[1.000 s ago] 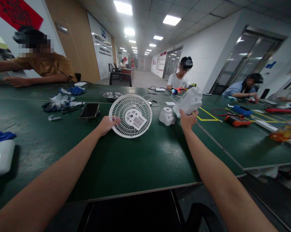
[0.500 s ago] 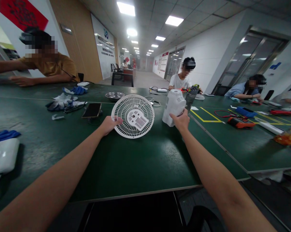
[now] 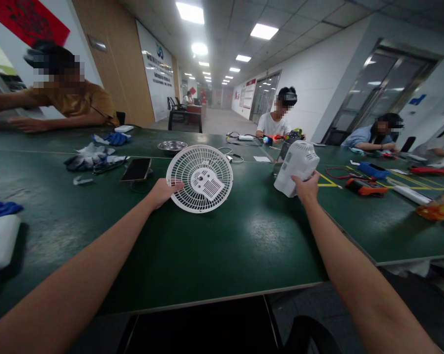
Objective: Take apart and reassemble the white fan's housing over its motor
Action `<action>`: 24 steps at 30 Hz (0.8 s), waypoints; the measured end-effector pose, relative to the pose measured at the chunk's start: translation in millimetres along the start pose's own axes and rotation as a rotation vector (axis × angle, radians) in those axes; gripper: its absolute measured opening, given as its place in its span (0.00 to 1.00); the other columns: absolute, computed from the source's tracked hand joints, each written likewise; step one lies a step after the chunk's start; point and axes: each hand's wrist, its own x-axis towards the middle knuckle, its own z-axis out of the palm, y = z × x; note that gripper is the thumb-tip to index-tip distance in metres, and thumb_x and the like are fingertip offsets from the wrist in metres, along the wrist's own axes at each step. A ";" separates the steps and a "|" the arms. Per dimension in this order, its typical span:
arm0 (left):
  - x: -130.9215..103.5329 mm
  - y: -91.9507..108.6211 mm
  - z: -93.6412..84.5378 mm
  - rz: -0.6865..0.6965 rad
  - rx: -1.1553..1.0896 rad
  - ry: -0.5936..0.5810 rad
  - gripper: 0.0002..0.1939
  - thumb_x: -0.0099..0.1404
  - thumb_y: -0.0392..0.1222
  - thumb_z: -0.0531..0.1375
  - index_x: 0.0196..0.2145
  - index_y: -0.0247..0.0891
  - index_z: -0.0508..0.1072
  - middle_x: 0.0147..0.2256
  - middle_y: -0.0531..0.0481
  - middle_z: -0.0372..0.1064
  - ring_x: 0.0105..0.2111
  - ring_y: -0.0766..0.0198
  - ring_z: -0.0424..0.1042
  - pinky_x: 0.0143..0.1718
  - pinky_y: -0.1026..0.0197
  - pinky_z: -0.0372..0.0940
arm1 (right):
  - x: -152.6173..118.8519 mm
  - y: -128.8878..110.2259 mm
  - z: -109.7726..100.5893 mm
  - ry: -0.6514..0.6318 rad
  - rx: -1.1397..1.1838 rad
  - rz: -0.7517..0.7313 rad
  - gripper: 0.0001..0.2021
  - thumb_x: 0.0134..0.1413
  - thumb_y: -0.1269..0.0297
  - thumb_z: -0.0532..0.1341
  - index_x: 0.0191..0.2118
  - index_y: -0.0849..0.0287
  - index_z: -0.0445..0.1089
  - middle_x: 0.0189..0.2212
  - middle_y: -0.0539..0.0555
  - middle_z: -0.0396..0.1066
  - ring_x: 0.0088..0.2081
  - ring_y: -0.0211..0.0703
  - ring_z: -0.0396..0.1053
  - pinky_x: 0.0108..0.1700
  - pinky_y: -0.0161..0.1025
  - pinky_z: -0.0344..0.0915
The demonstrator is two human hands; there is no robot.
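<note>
My left hand (image 3: 162, 192) pinches the left rim of a round white fan grille (image 3: 216, 169), which is tilted so its slotted centre plate faces me. To the right, my right hand (image 3: 307, 187) is closed around the lower side of a white plastic housing (image 3: 295, 167) with vent slots near its top. That housing leans to the right; I cannot tell whether its base touches the table. Part of a dark clear bottle (image 3: 280, 160) shows behind it. A phone (image 3: 136, 169) lies left of the grille.
On the green table (image 3: 207, 255) are a metal dish (image 3: 172, 146), gloves (image 3: 92, 156), a white device (image 3: 2, 241) at left, and an orange multimeter (image 3: 365, 187) at right. A coiled white cable (image 3: 236, 158) lies behind the grille. Several people sit around the table.
My right hand has moved the white housing to the right and tilted it. The grille in my left hand stays nearly in place, while the whole view has shifted slightly.
</note>
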 end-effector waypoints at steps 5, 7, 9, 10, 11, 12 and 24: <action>0.4 -2.0 -1.1 0.018 -0.006 -0.029 0.20 0.50 0.50 0.76 0.36 0.34 0.81 0.34 0.42 0.81 0.35 0.49 0.80 0.43 0.45 0.75 | 4.6 -10.5 -1.8 0.138 0.051 -0.182 0.43 0.47 0.50 0.69 0.65 0.61 0.56 0.56 0.64 0.70 0.54 0.55 0.71 0.59 0.54 0.65; 1.2 -3.2 -1.3 0.015 -0.007 -0.025 0.20 0.50 0.49 0.75 0.36 0.34 0.81 0.34 0.42 0.81 0.35 0.50 0.80 0.43 0.45 0.75 | 8.1 -13.9 -4.3 0.172 0.051 -0.230 0.38 0.49 0.49 0.68 0.63 0.61 0.60 0.55 0.64 0.70 0.54 0.55 0.71 0.60 0.54 0.64; 2.2 -4.6 -1.4 0.011 -0.021 -0.023 0.20 0.50 0.49 0.76 0.36 0.34 0.81 0.34 0.42 0.81 0.35 0.50 0.80 0.43 0.46 0.75 | 11.3 -15.1 -5.5 0.168 0.073 -0.249 0.36 0.49 0.50 0.68 0.60 0.62 0.64 0.54 0.63 0.71 0.52 0.54 0.71 0.58 0.53 0.66; 3.0 -5.4 -1.6 0.012 -0.028 -0.026 0.20 0.49 0.50 0.76 0.36 0.34 0.81 0.34 0.42 0.81 0.35 0.50 0.80 0.43 0.45 0.75 | 12.6 -14.9 -5.5 0.161 0.090 -0.251 0.35 0.48 0.50 0.68 0.60 0.62 0.64 0.53 0.63 0.72 0.51 0.53 0.72 0.57 0.52 0.67; 3.9 -6.4 -1.9 0.015 -0.034 -0.033 0.21 0.49 0.50 0.76 0.36 0.34 0.81 0.34 0.42 0.81 0.35 0.50 0.80 0.43 0.45 0.75 | 13.7 -14.0 -5.1 0.156 0.108 -0.252 0.36 0.48 0.51 0.69 0.60 0.62 0.65 0.53 0.63 0.72 0.50 0.53 0.72 0.55 0.52 0.68; 5.0 -7.4 -2.3 0.017 -0.038 -0.037 0.22 0.48 0.50 0.76 0.36 0.34 0.81 0.34 0.42 0.81 0.35 0.50 0.80 0.44 0.45 0.75 | 14.7 -12.7 -4.5 0.151 0.123 -0.252 0.36 0.47 0.51 0.69 0.61 0.62 0.65 0.54 0.63 0.72 0.50 0.53 0.72 0.54 0.51 0.69; 10.0 -13.3 -6.4 0.037 0.006 -0.053 0.23 0.49 0.52 0.76 0.37 0.34 0.81 0.35 0.41 0.81 0.36 0.48 0.80 0.44 0.44 0.74 | 18.0 -3.7 -1.0 0.180 0.076 -0.314 0.45 0.50 0.49 0.67 0.70 0.63 0.55 0.56 0.63 0.68 0.51 0.54 0.70 0.57 0.53 0.67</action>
